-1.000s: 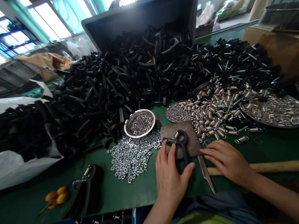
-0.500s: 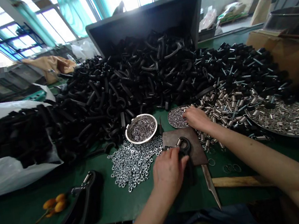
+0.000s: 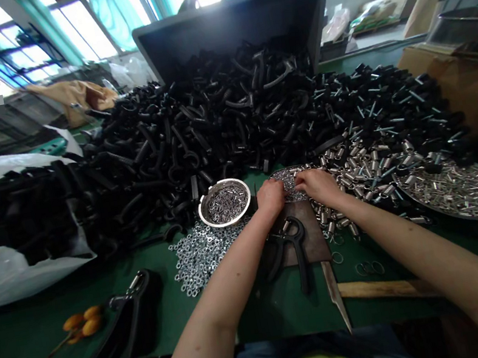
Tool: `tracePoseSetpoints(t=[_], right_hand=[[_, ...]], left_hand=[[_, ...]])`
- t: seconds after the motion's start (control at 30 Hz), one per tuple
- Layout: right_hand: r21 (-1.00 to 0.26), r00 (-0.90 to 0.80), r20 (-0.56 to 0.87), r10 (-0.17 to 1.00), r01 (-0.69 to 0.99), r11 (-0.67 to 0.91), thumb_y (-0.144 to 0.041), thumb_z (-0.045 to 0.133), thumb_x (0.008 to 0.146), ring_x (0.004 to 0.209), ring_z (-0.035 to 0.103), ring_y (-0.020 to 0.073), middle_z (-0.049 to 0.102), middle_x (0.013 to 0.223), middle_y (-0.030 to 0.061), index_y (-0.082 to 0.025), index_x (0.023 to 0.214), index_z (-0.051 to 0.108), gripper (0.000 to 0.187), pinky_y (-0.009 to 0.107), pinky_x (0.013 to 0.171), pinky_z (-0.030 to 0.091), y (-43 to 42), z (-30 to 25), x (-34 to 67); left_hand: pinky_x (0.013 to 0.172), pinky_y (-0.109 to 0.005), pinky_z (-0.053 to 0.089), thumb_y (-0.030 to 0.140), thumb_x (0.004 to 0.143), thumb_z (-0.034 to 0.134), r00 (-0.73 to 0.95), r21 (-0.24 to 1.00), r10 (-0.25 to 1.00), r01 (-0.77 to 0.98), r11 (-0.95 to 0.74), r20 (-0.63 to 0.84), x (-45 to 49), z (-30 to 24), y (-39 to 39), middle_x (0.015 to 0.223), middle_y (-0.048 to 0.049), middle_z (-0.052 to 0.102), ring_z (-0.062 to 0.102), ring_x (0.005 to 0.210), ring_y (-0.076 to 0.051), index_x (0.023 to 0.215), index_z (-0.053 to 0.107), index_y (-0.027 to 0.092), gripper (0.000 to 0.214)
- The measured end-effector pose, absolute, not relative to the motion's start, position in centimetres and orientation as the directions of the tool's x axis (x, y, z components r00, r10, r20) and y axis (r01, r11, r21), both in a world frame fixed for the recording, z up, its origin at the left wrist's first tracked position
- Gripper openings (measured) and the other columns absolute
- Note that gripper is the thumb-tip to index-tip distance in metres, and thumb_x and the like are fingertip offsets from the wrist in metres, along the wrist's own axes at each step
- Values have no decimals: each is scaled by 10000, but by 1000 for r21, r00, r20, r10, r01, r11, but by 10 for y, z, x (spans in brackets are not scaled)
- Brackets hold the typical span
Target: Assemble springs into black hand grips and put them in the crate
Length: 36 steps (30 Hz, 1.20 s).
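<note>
Both hands are at a shallow dish of tiny metal parts (image 3: 291, 181). My left hand (image 3: 270, 195) is at its left edge, fingers bent toward the parts; what they hold, if anything, is hidden. From the right, my right hand (image 3: 316, 184) reaches in with its fingertips pinched together among the small pieces. Just below lies a black plastic spring clamp (image 3: 297, 243), its jaw end resting on a flat metal block (image 3: 309, 222). Left of my left hand stands a round metal bowl (image 3: 203, 215) holding small pins. A heap of hex nuts (image 3: 201, 256) is spread beside it.
A large pile of black clamp handles (image 3: 210, 122) spills from a grey bin (image 3: 233, 16). Springs (image 3: 364, 169) and a tray of pins (image 3: 458, 189) lie right. A wooden-handled hammer (image 3: 378, 289), another clamp (image 3: 133, 315) and orange fruits (image 3: 84, 323) are near the front edge.
My left hand has let go of the black clamp and moved up to the dish of tiny parts. The clamp now lies on the block. My right hand stays at the dish.
</note>
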State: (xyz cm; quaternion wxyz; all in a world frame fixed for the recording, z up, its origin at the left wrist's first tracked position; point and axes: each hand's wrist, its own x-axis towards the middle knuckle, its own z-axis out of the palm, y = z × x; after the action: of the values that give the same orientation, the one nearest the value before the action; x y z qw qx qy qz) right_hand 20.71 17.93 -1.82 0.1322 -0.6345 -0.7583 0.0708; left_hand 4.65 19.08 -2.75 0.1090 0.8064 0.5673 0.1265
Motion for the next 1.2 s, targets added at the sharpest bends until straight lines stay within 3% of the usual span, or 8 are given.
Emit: tracePoseSetpoints(t=[0.23, 0.43, 0.57, 0.67, 0.97, 1.2], right_hand=[[-529, -163, 145, 976, 821, 216, -211, 560, 794, 771, 636, 159, 708, 840, 17, -202, 884, 657, 133, 251, 697, 443, 163, -8, 209], [-635, -258, 172, 951, 709, 307, -177, 512, 792, 699, 614, 142, 683, 759, -11, -210, 870, 598, 120, 248, 662, 426, 128, 6, 193], [-666, -376, 142, 916, 648, 369, -188, 522, 810, 707, 608, 131, 677, 778, -15, -209, 867, 604, 102, 239, 655, 420, 117, 1, 185], [-650, -454, 124, 883, 635, 418, -172, 583, 776, 724, 586, 137, 645, 759, -6, -199, 770, 635, 59, 242, 662, 406, 118, -6, 182], [-563, -489, 68, 870, 701, 438, -128, 621, 746, 754, 572, 153, 626, 769, 14, -183, 734, 652, 65, 255, 699, 394, 122, -7, 176], [-506, -490, -33, 871, 760, 408, -109, 618, 706, 718, 569, 159, 636, 737, 19, -183, 695, 649, 80, 252, 651, 370, 127, 4, 168]], left_hand=[[776, -308, 444, 227, 781, 557, 236, 591, 968, 771, -237, 81, 40, -24, 193, 853, -58, 686, 618, 834, -206, 830, 676, 193, 134], [568, -212, 445, 244, 755, 569, 210, 818, 977, 555, -148, 34, 23, -13, 172, 752, -16, 665, 605, 648, -124, 844, 637, 159, 141], [528, -199, 432, 332, 706, 664, 243, 982, 964, 174, 68, -110, -2, -8, 137, 717, -22, 648, 572, 591, -97, 824, 613, 135, 235], [534, -194, 429, 373, 655, 728, 287, 972, 935, -46, 231, -208, -22, -8, 108, 726, -27, 655, 564, 593, -89, 771, 609, 134, 292], [538, -169, 444, 368, 683, 733, 251, 913, 908, -148, 379, -336, -45, -22, 69, 749, -37, 676, 591, 619, -83, 793, 610, 133, 287], [526, -148, 431, 315, 650, 767, 281, 868, 894, -262, 422, -350, -42, -19, 67, 749, -22, 676, 592, 607, -70, 793, 594, 143, 283]])
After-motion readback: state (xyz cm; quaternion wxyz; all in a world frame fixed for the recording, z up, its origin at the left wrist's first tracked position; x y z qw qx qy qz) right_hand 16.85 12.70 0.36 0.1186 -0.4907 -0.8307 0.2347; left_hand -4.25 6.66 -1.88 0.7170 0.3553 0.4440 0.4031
